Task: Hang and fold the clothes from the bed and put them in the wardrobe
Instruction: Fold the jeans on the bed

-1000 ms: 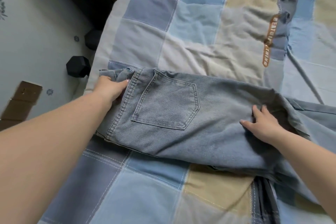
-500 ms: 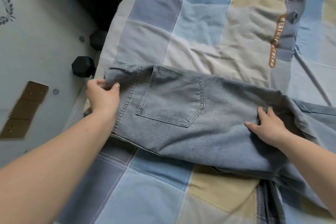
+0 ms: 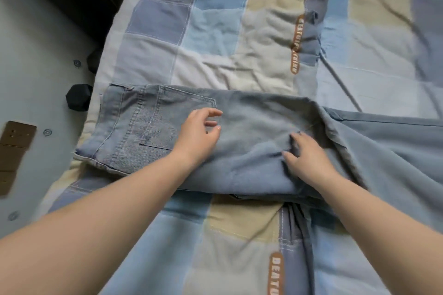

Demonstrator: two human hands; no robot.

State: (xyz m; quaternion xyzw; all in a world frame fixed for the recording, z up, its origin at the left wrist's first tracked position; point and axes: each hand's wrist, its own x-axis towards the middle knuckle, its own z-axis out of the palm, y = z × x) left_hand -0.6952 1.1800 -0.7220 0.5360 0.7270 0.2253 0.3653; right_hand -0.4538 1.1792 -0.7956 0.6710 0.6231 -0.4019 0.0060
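Patchwork bedding (image 3: 223,38) is printed "BEATU" below the hands; jeans (image 3: 251,132) are pressed by the right hand (image 3: 309,158), while the left hand (image 3: 199,135) is held loosely curled above them.

brown label (image 3: 276,272) on bedspread (image 3: 227,38) reading "BEATU", partly cut off

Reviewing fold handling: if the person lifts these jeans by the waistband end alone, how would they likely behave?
The jeans would probably drape and unfold, since wrinkles bunch under the right hand. The thick stitched waistband suggests a firmer, heavier end. On the soft quilt, pushing would likely rumple rather than slide them.
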